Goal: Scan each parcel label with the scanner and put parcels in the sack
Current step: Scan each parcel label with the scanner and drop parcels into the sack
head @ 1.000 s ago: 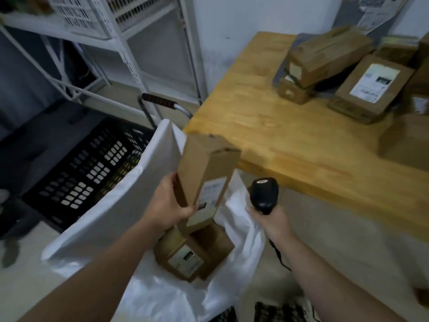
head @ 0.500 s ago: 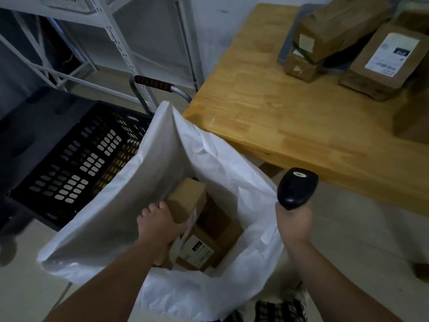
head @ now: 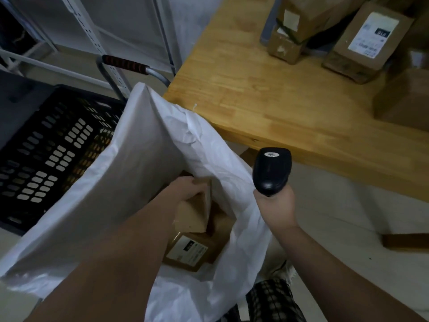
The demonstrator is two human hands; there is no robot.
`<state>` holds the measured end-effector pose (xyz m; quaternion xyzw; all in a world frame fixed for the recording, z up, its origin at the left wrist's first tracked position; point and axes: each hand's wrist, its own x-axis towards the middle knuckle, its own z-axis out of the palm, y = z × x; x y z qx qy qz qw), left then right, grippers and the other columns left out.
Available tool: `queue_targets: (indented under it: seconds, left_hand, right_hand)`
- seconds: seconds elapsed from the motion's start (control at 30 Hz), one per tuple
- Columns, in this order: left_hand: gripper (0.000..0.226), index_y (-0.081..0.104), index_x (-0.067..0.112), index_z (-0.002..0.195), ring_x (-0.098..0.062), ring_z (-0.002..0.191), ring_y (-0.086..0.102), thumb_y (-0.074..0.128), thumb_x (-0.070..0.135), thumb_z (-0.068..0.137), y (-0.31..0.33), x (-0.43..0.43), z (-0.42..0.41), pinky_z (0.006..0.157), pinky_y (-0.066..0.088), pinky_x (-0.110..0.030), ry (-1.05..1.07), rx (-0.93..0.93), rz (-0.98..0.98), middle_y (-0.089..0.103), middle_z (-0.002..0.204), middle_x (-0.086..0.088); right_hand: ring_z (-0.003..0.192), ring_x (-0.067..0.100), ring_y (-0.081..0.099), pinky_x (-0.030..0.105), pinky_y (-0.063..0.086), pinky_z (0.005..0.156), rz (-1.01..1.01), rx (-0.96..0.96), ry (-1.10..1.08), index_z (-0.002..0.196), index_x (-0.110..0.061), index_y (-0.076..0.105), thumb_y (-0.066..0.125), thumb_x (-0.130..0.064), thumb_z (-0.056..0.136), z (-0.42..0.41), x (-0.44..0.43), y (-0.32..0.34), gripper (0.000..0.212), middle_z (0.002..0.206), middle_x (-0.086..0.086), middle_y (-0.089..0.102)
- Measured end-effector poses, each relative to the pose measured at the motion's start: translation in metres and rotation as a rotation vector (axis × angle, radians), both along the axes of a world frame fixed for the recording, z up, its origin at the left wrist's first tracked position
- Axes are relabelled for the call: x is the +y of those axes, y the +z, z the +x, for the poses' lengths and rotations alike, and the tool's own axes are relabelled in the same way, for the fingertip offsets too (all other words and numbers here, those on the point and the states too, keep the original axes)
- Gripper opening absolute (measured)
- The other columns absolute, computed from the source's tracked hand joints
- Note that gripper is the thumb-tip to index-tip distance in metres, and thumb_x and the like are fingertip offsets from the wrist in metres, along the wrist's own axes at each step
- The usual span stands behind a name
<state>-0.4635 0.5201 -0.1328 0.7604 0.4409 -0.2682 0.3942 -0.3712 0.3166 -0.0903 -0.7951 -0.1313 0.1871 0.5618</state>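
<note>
Parcel [head: 193, 213] inside the sack [head: 130, 182], the left hand [head: 185, 188] curling its fingers over the top edge. Right hand [head: 276, 206] grips the scanner [head: 271, 170] upright, just off the table's [head: 278, 101] near edge.

white sack [head: 116, 194] stands open just beside the bench [head: 267, 94] corner, mouth wide, sides crumpled. inside it a brown tilted parcel [head: 195, 212], gripped at its upper end by the left hand [head: 188, 189]. below that a flat parcel [head: 190, 252], brown, white label facing up, at the sack bottom. black scanner [head: 271, 170] upright in the right hand [head: 276, 205], head on top, just above the sack's right rim. on the bench far side: leaning parcel [head: 366, 36] with white label up, long parcel [head: 308, 15] lying over a small parcel [head: 283, 46], plain parcel [head: 404, 101] at the right edge, blurred.
</note>
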Motion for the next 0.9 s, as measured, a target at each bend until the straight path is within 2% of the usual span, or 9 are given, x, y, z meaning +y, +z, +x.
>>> queue_targets:
  seconds: [0.07,0.13,0.23,0.3,0.4,0.53,0.67,0.73,0.9]
  left_hand:
    - [0.07,0.035,0.017,0.148,-0.03,0.135,0.038,0.048,0.058,0.093,-0.004,-0.004,-0.008,0.109,0.032,-0.04,-0.186,0.163,0.009,0.036,0.151,-0.01]
    - [0.076,0.026,0.019,0.152,-0.03,0.14,0.03,0.048,0.059,0.092,-0.014,-0.008,-0.022,0.112,0.028,-0.041,-0.207,0.254,0.031,0.025,0.157,-0.011]
    - [0.073,0.022,0.019,0.152,-0.035,0.135,0.032,0.045,0.056,0.094,-0.019,-0.019,-0.037,0.11,0.033,-0.044,-0.121,0.17,0.159,0.028,0.151,-0.015]
    - [0.066,0.03,0.017,0.149,-0.034,0.13,0.037,0.045,0.052,0.096,-0.018,-0.027,-0.042,0.106,0.037,-0.042,-0.098,0.091,0.231,0.036,0.144,-0.013]
    - [0.053,0.048,0.012,0.135,-0.032,0.118,0.049,0.046,0.048,0.096,-0.01,-0.035,-0.042,0.099,0.044,-0.042,-0.05,0.008,0.265,0.05,0.128,-0.012]
    - [0.038,0.056,0.016,0.124,-0.028,0.11,0.054,0.049,0.041,0.096,0.012,-0.048,-0.024,0.095,0.047,-0.044,0.004,-0.149,0.319,0.057,0.118,-0.007]
    - [0.029,0.059,0.017,0.117,-0.025,0.098,0.061,0.049,0.034,0.096,0.037,-0.06,-0.003,0.086,0.053,-0.045,0.012,-0.233,0.339,0.062,0.11,-0.004]
    - [0.027,0.061,0.017,0.115,-0.023,0.093,0.062,0.049,0.033,0.096,0.046,-0.063,0.004,0.082,0.056,-0.043,0.037,-0.255,0.34,0.063,0.108,-0.003]
    - [0.04,0.052,0.014,0.133,-0.023,0.115,0.055,0.05,0.033,0.099,0.07,-0.071,0.028,0.094,0.048,-0.035,0.108,-0.293,0.373,0.056,0.13,-0.005]
  right_hand:
    - [0.052,-0.005,0.051,0.007,0.039,0.053,0.037,0.019,-0.048,0.063,-0.021,0.046,0.065,0.012,0.079,-0.003,0.0,-0.005,0.042,0.058,-0.006,0.046]
    - [0.05,0.003,0.046,0.015,0.038,0.054,0.062,0.042,-0.114,0.061,-0.02,0.044,0.065,0.014,0.078,-0.009,-0.003,-0.009,0.043,0.056,-0.005,0.042]
    - [0.051,0.007,0.042,0.02,0.037,0.053,0.045,0.051,-0.118,0.06,-0.02,0.043,0.066,0.012,0.077,-0.014,-0.008,-0.008,0.043,0.055,-0.005,0.042]
    - [0.052,0.005,0.047,0.014,0.04,0.053,-0.065,0.059,-0.059,0.061,-0.021,0.044,0.064,0.009,0.079,-0.003,-0.013,-0.007,0.04,0.058,-0.006,0.045]
    - [0.053,0.01,0.051,0.024,0.039,0.057,-0.284,0.159,0.045,0.06,-0.016,0.044,0.06,0.006,0.08,0.022,-0.017,-0.001,0.034,0.057,0.001,0.045]
    - [0.036,-0.002,0.045,0.007,0.029,0.038,-0.126,0.047,0.192,0.055,-0.019,0.039,0.062,0.012,0.076,0.019,0.001,0.033,0.044,0.038,-0.01,0.043]
    - [0.04,0.006,0.041,0.02,0.033,0.048,-0.157,0.078,0.045,0.054,-0.018,0.038,0.063,0.005,0.077,0.038,0.001,0.035,0.041,0.048,-0.005,0.041]
    - [0.04,0.008,0.04,0.02,0.031,0.045,-0.206,0.075,0.052,0.052,-0.016,0.037,0.063,0.006,0.076,0.05,-0.012,0.028,0.041,0.051,0.0,0.038]
    - [0.048,0.013,0.04,0.022,0.027,0.048,-0.361,0.114,0.217,0.055,-0.014,0.038,0.064,0.004,0.077,0.075,-0.023,0.021,0.039,0.054,0.001,0.04]
